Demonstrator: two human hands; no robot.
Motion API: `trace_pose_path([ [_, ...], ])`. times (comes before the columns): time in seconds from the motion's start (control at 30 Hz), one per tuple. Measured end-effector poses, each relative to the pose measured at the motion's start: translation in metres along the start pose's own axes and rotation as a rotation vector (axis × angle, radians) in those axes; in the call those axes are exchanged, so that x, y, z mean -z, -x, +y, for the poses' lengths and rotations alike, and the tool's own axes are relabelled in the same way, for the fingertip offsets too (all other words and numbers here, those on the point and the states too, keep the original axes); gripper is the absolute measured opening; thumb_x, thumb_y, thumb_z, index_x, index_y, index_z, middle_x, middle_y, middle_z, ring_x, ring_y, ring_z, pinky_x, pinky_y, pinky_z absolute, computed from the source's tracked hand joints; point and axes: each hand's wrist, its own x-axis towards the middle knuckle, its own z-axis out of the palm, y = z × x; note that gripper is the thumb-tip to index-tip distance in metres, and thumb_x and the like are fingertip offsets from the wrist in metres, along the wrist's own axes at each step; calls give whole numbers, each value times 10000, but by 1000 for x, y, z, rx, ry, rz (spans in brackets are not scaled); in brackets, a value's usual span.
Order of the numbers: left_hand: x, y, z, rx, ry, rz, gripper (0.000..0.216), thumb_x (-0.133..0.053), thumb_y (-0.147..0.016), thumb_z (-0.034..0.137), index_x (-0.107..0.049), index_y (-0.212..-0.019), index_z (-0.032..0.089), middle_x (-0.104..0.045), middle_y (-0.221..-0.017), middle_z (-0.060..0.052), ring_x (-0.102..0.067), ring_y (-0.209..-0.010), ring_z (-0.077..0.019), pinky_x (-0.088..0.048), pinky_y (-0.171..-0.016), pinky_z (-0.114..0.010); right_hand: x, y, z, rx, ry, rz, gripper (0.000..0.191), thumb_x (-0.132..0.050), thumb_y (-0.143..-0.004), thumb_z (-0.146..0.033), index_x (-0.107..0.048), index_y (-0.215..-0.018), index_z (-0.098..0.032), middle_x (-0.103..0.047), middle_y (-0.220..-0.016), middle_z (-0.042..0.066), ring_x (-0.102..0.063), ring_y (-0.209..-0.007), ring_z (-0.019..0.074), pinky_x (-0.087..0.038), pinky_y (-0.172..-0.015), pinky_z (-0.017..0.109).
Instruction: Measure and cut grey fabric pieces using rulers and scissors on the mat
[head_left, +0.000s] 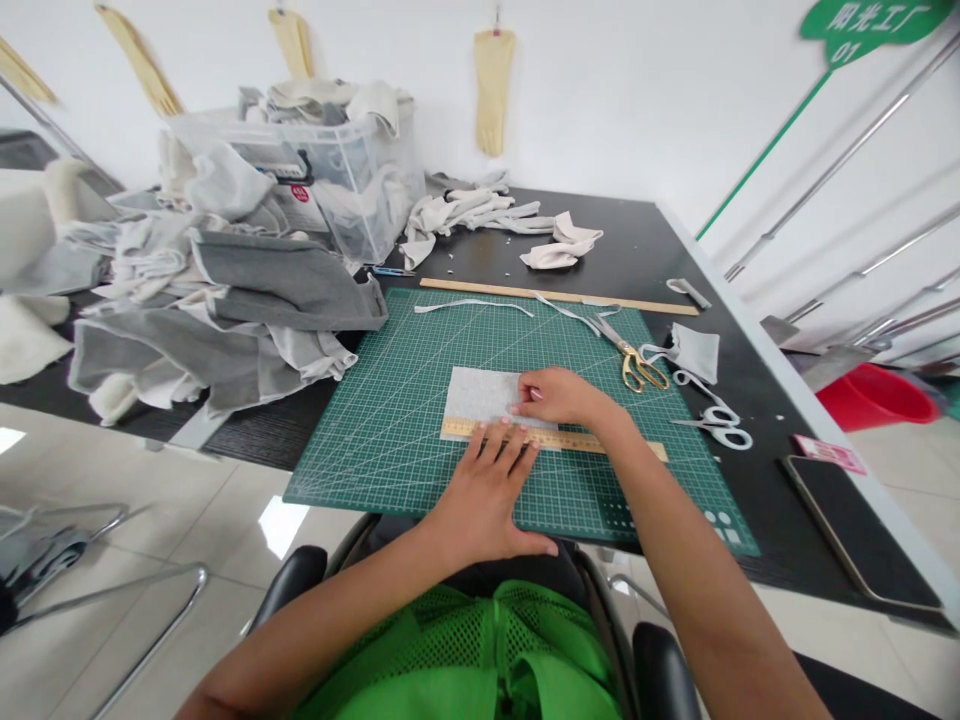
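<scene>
A light grey piece of cloth (480,388) lies on the green cutting mat (390,400) in front of me. Across its near edge rests a wooden ruler (611,441), which extends to the right past the cloth. My left hand (484,490) is open, fingers spread, with the fingertips on the ruler. My right hand (559,397) is closed in a pinch over the right part of the cloth, just beyond the ruler. What its fingers hold, if anything, is too small and covered to make out.
Gold-handled scissors (634,362) and white-handled scissors (720,427) lie to the right, near a phone (862,525). A long wooden strip (487,288) crosses behind the mat. Grey cloths (277,280) are heaped at left beside a clear plastic bin (367,190).
</scene>
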Motion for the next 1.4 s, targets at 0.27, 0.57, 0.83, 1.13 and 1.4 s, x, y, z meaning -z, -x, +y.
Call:
trace_pose_path([
  [0.27, 2, 0, 2, 23, -1, 4, 1203, -467, -692, 951, -321, -1564, 135, -344, -1613, -150, -203, -1516, -400, -42, -1259, -580, 1, 1, -2, 7, -16, 4, 265, -700, -833, -473, -656, -801, -213, -696, -758, 25, -557, -645, 163, -250, -563, 274],
  [0.57, -3, 2, 1, 7, -23, 1, 1234, -426, -689, 968, -313, -1566, 107, -328, -1625, -144, -177, -1523, -409, -13, -1262, -561, -3, 0, 3, 18, -25, 13, 302, -691, -832, -516, -653, -792, -219, -679, -728, 7, -542, -635, 160, -251, -565, 275],
  [0.83, -6, 4, -1, -13, -31, 4, 1235, -451, -683, 963, -305, -1572, 117, -323, -1628, -144, -170, -1525, -416, -19, -1256, -577, -2, 0, 3, 26, -18, 16, 297, -693, -830, -510, -658, -793, -217, -679, -728, 8, -544, -637, 162, -258, -563, 274],
  [1.13, -7, 4, 1, -4, -35, 15, 1236, -421, -683, 976, -330, -1560, 108, -353, -1615, -133, -176, -1523, -411, -15, -1266, -555, -1, 1, 2, 22, -17, 26, 281, -704, -824, -484, -655, -787, -210, -671, -721, 7, -542, -619, 153, -253, -558, 271],
  [1.4, -7, 4, 1, 7, -37, 21, 1234, -429, -675, 978, -325, -1565, 130, -356, -1613, -134, -198, -1518, -409, -67, -1262, -566, -1, 1, 3, 39, -39, 30, 296, -708, -823, -494, -643, -773, -210, -657, -699, -4, -534, -611, 148, -250, -549, 268],
])
